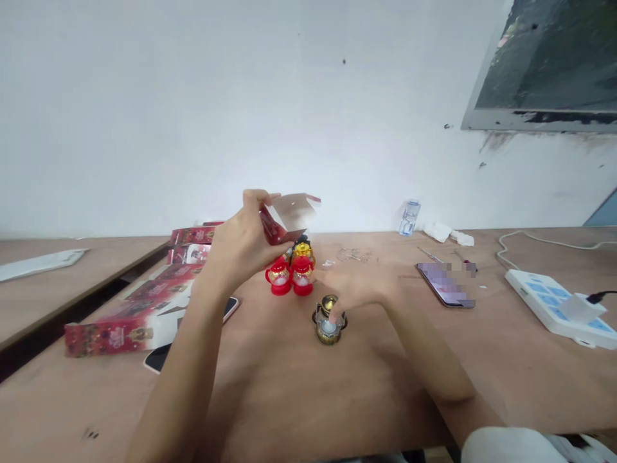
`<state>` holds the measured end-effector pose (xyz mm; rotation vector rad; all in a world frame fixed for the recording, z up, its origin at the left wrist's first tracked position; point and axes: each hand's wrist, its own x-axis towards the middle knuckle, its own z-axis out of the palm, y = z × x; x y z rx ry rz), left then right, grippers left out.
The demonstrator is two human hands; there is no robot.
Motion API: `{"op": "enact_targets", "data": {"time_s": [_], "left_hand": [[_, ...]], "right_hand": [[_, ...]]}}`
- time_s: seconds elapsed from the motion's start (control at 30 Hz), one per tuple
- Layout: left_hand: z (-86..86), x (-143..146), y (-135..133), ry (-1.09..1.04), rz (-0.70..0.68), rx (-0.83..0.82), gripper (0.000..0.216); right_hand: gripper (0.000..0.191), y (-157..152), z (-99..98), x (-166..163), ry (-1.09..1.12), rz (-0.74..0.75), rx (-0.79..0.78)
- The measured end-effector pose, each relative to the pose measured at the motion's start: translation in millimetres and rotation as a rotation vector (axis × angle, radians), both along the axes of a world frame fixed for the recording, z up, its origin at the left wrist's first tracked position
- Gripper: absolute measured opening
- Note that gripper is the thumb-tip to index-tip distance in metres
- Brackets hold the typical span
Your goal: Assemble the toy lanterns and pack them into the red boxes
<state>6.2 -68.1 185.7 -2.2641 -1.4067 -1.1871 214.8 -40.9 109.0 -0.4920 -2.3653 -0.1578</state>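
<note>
the table (289,392) is matt brown wood with a smooth, faintly grained face, and the small box (289,218) held in the left hand (241,247) looks like thin card, glossy red outside and plain pale inside. the little lantern (328,325) under the right hand (359,286) has shiny gold-coloured metal-look plastic, and the two lanterns (290,275) just beyond are glossy red plastic. at far right the power strip (554,299) is smooth white plastic.

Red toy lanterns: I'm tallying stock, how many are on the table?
2: the left red plastic toy lantern and the right one stand side by side mid-table; a gold one behind may hide more.
</note>
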Motion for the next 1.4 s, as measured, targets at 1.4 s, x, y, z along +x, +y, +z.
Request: {"op": "enact_targets", "data": {"time_s": [1.4], "left_hand": [[-4.6, 15.4, -3.9, 0.232, -0.292, -0.404, 0.063]], "right_hand": [[0.017, -17.8, 66.3, 8.4, 0.775, -0.393, 0.289]]}}
